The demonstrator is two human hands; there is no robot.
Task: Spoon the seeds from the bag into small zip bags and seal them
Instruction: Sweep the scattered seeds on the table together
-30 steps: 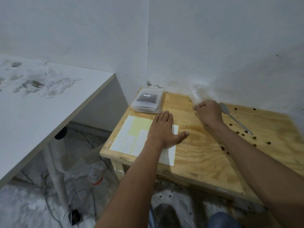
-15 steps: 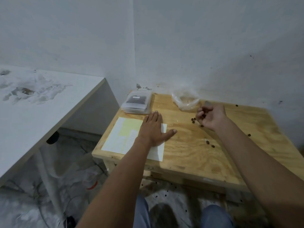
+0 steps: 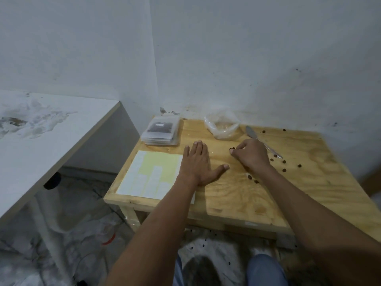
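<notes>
Left of left hand: sticker sheet (image 3: pixel 152 176); beyond it, stack of small zip bags (image 3: pixel 161 131).
Left hand (image 3: pixel 198 164): flat, fingers straight, pressing the table (image 3: pixel 237 199).
Seed bag (image 3: pixel 222 125): beyond and between the hands, nearer the right.
Right hand (image 3: pixel 250 154): curled, fingertips at loose seeds (image 3: pixel 232 149); whether it pinches one cannot be told.
Spoon (image 3: pixel 262 141): just right of it, bowl pointing away, long axis running toward the right forearm.

Two hands (image 3: pixel 196 162), one spoon (image 3: pixel 263 142), one bag (image 3: pixel 222 125), one label sheet (image 3: pixel 152 176)
</notes>
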